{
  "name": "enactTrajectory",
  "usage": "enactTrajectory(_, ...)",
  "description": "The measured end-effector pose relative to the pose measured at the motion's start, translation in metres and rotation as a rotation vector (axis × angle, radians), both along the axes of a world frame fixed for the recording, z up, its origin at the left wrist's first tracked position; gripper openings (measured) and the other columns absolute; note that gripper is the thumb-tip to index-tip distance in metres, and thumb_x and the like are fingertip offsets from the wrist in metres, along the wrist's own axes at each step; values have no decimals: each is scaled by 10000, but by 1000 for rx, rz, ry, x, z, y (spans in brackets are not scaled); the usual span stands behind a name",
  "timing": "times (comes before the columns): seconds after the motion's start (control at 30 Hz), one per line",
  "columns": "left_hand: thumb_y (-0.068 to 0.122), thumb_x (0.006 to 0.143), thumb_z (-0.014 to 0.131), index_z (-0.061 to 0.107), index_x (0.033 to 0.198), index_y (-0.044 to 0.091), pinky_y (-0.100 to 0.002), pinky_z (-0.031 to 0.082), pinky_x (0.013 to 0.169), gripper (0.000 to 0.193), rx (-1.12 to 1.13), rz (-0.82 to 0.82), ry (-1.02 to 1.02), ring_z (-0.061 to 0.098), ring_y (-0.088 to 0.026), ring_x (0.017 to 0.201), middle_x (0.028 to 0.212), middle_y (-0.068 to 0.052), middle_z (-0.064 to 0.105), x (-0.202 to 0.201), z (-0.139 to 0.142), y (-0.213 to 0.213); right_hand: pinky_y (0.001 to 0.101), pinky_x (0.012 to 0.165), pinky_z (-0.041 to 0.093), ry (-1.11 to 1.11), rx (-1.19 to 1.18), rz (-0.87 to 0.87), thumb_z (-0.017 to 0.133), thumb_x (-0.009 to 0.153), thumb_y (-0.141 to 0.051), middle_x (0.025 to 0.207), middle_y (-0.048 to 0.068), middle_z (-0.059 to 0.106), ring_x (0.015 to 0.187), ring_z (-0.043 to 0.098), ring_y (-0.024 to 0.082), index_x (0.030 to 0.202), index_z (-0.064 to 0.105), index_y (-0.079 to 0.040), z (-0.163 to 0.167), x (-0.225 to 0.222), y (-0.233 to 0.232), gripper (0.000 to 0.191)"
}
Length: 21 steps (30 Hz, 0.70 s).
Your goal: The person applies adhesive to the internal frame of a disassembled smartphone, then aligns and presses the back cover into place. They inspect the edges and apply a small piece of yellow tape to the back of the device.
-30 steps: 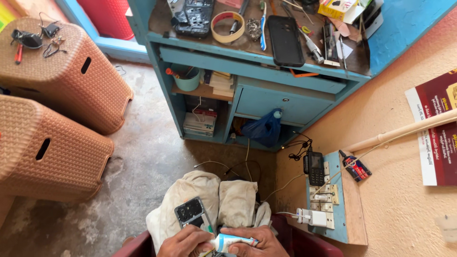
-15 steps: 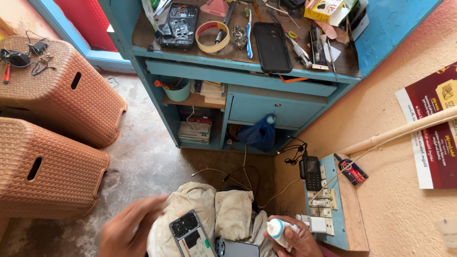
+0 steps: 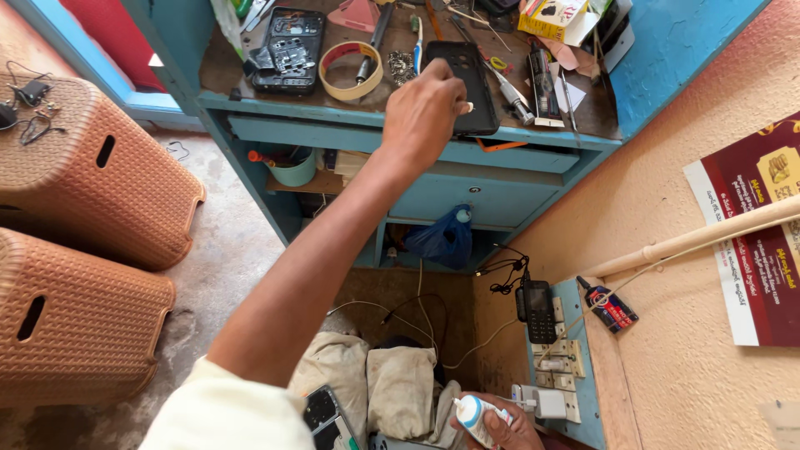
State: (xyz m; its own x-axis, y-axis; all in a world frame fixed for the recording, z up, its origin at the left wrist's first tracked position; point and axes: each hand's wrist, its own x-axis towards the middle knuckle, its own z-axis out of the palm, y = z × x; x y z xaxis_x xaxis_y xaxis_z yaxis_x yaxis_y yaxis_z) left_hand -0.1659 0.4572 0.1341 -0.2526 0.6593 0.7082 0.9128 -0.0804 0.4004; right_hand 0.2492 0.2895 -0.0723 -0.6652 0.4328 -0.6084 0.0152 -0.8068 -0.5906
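Note:
My left hand is stretched out over the front edge of the blue desk. Its fingers pinch a small white piece beside a black phone shell lying on the desktop. My right hand stays low at my lap and grips a white tube with a blue band, nozzle pointing up-left. An opened phone rests on my lap over light trousers, partly hidden by my left sleeve.
On the desk lie a stripped phone frame, a tape roll, screwdrivers and small tools. Two woven brown stools stand at left. A blue bag hangs under the desk. A keypad phone sits by a socket board.
My left hand has risen from my lap and reached forward to the desk beside the black phone shell. My right hand has kept the tube low at the lap.

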Motion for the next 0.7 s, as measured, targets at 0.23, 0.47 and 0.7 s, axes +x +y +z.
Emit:
enactTrajectory(0.23,154,951,758,732,1082,56,-437,540,749,166,95,61,-131,705,-293,887,1079,-91,685,0,3,-46,349,525,576,7,15,87,699,859,-388,998,236,797,588,693,174,1317,626,26,3,-5,2,622)
enactTrajectory(0.47,97,884,735,634,1280,13,-377,578,751,417,-148,292,-549,673,-300,990,1172,-169,646,71,-78,-302,296,624,576,38,-15,22,758,843,-280,977,119,768,768,721,150,1220,650,17,39,-27,-30,491)
enactTrajectory(0.7,292,700,902,578,1236,-28,-330,567,662,703,-475,625,-1060,662,-197,779,987,-117,672,158,-175,-453,281,575,542,31,-39,13,793,861,-209,906,103,761,715,690,165,1144,706,30,58,-61,-79,381)
